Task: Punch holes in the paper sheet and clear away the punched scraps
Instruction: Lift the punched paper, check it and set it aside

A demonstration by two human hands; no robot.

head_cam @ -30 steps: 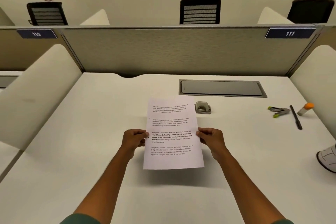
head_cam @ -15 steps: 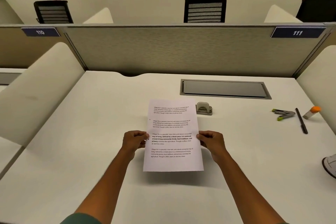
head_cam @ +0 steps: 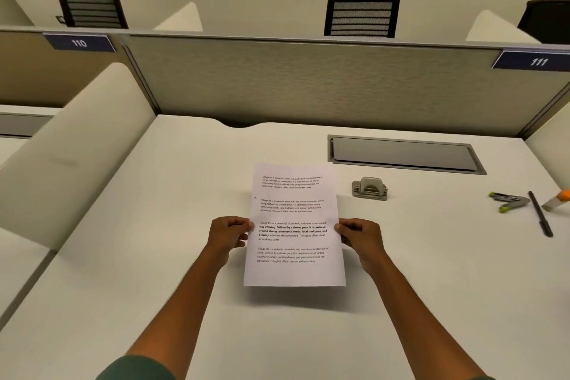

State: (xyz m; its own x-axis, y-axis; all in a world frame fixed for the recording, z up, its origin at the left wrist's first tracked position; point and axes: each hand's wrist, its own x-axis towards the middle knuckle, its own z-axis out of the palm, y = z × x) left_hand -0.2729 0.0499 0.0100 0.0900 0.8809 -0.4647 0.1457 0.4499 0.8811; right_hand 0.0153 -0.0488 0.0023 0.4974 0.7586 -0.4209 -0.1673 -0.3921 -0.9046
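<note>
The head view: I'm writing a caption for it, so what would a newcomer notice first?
A white printed paper sheet held up over the middle of the white desk, the left hand and right hand each pinching one side edge. Just past it to the right sits a small grey metal hole punch.

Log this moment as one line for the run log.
stage: pre-punch | paper sheet: held above desk | left hand: pinches left edge | right hand: pinches right edge | hole punch: untouched

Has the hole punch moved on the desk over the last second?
No. The hole punch sits just below the left end of the desk's cable tray, as before.
</note>
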